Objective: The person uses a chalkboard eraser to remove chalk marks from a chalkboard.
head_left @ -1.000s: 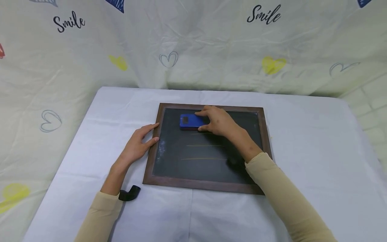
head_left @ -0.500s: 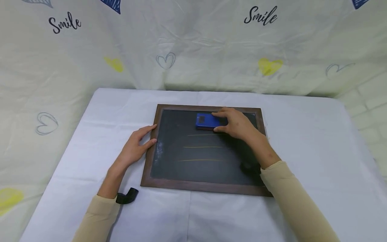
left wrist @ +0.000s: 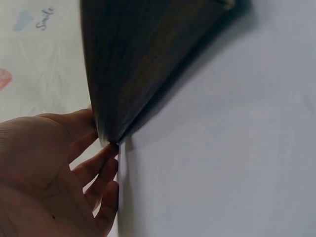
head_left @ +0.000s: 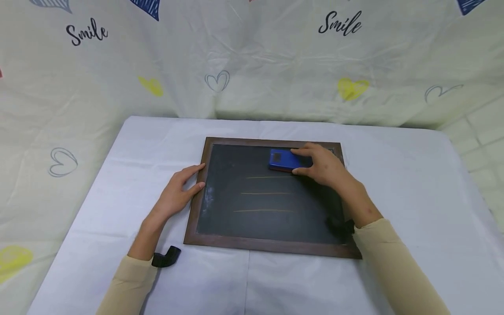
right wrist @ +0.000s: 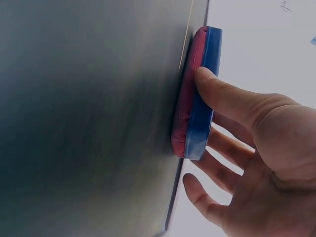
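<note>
A chalkboard [head_left: 220,218] with a brown wooden frame lies on the white-covered table. Three thin yellow chalk lines [head_left: 267,193] run across its middle, and a whitish smudge shows near its left side. My right hand [head_left: 324,166] grips a blue chalkboard eraser [head_left: 281,159] between thumb and fingers in the board's upper right part. In the right wrist view, the eraser's pinkish-red pad [right wrist: 187,98] faces the board, against or very close to it. My left hand [head_left: 175,192] rests its thumb and fingertips on the frame's left edge, fingers fairly straight.
White cloth [head_left: 118,183] covers the table around the board. Behind stands a pale curtain [head_left: 267,65] printed with hearts and "Smile". A black wrist piece [head_left: 167,257] sticks out beside the left sleeve. The right forearm crosses the board's right edge.
My right hand has slid the eraser rightward along the upper part of the board. My left hand stays at the frame's left edge. The head view has shifted slightly.
</note>
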A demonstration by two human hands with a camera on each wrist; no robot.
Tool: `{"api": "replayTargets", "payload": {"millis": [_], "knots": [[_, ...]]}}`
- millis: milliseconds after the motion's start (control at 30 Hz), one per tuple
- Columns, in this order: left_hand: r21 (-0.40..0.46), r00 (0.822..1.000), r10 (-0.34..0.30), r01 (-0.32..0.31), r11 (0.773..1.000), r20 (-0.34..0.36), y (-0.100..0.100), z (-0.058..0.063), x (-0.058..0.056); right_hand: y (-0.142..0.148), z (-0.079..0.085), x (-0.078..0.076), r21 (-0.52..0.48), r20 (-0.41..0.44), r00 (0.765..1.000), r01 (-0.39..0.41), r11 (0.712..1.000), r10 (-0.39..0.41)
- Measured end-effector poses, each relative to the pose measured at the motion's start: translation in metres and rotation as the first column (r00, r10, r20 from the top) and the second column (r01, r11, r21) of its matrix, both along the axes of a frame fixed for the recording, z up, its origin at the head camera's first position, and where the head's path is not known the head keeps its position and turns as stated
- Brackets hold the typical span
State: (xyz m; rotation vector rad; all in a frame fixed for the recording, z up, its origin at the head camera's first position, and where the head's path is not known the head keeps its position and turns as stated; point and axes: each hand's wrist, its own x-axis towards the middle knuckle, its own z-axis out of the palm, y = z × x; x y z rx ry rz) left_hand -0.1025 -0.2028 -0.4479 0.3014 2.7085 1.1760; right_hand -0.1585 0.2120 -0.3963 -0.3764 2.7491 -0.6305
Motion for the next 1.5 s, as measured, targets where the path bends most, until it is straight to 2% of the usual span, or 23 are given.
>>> {"api": "replayTargets", "payload": {"millis": [500,967,1200,1500], "knots": [[-0.002,1.0,0.004,-0.004,1.0,0.009,0.001,0.005,0.001,0.036,0.003,0.013,-0.013,-0.01,1.0,0.021,1.0,-0.021],[0.013,1.0,-0.01,0.01,1.0,-0.01,-0.002,-0.002,-0.001,0.059,0.001,0.021,-0.005,-0.03,0.999,0.024,1.0,-0.024],[0.016,1.0,-0.015,0.016,1.0,-0.027,-0.002,0.0,-0.003,0.062,0.001,0.019,-0.033,-0.043,0.999,0.017,0.999,-0.018],[0.008,1.0,0.001,-0.001,1.0,0.001,-0.002,-0.004,-0.002,0.061,0.0,0.021,-0.028,-0.037,0.999,0.011,1.0,-0.012]]}}
